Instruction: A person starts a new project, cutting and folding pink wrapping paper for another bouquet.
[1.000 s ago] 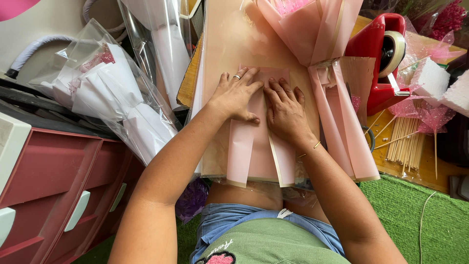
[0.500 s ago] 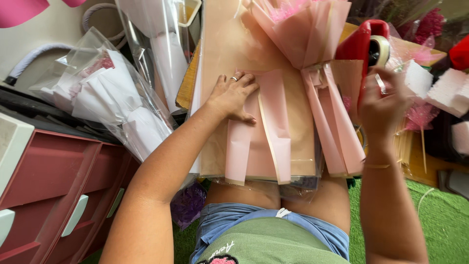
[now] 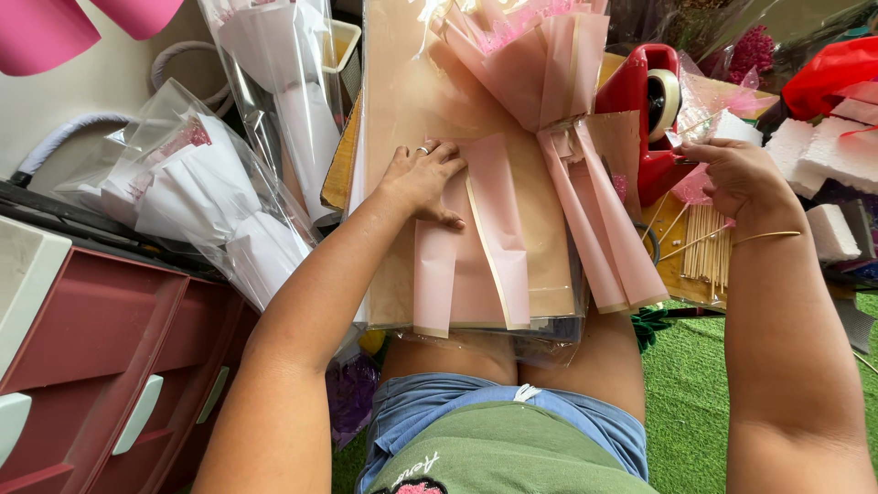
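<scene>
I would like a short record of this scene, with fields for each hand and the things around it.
left hand: flat on pink wrapping sheets, pressing them
right hand: at red tape dispenser, fingers pinched; whether it holds tape, cannot tell
sheets: stacked on the lap, a folded pink bunch at the top
near right hand: wooden sticks
left side: white wrapped bouquets, red drawers

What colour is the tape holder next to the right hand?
Red. The tape dispenser, by the right hand, shows best in the head view.
</scene>
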